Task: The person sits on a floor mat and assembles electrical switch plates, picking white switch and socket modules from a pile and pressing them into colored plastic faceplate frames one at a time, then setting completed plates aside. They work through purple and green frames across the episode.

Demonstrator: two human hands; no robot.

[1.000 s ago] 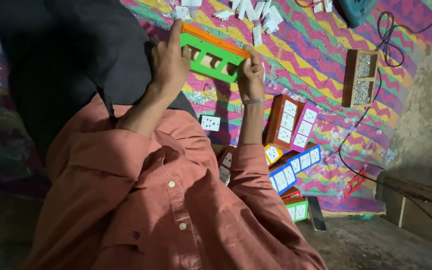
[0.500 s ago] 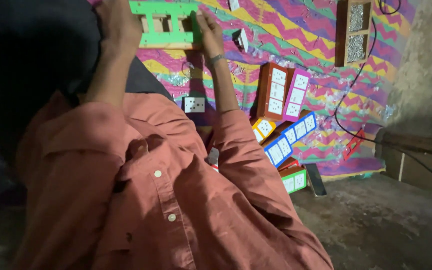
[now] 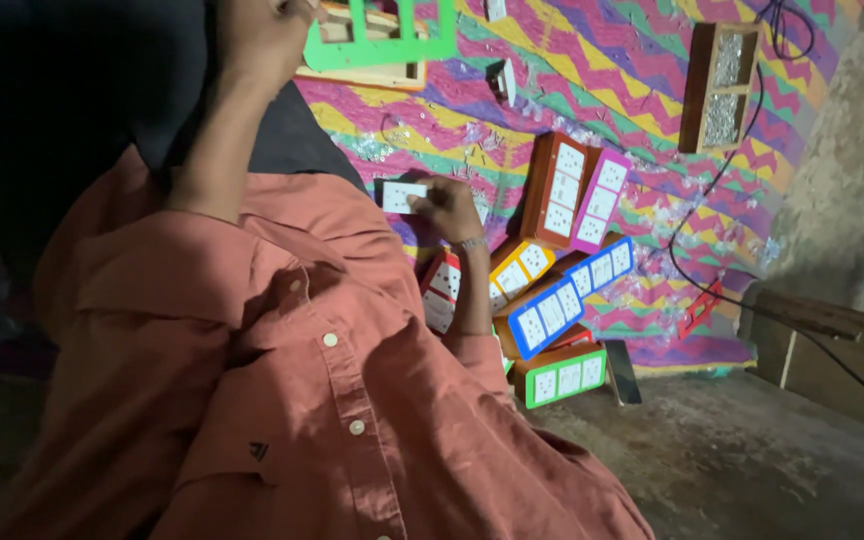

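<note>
Your left hand (image 3: 262, 40), at the top left of the view, is closed on the edge of a green frame plate (image 3: 382, 40) with open rectangular cut-outs, held up in front of a wooden box (image 3: 367, 72) on the zigzag-patterned mat (image 3: 592, 90). Your rust-coloured shirt (image 3: 282, 400) fills the lower left. Toward the middle, your right hand (image 3: 444, 208), a bracelet at the wrist, pinches a small white switch module (image 3: 399, 196) by its right end, low over the mat; the fingers are drawn narrow around it. Just below that hand lies a red-edged switch board (image 3: 442, 285). Beside it sit a yellow-framed board (image 3: 520, 270), a blue-framed board (image 3: 570, 298) and, nearest the mat's edge, a green-framed board (image 3: 560, 376), each fitted with white switches. Above them stand a wooden box with white switches (image 3: 559, 188) and a pink-framed board (image 3: 600, 200), touching side by side. Farther right, a wooden tray of small metal parts (image 3: 720, 88) rests on the mat, with a black cable (image 3: 712, 270) trailing past it to the bare floor (image 3: 752, 460).
</note>
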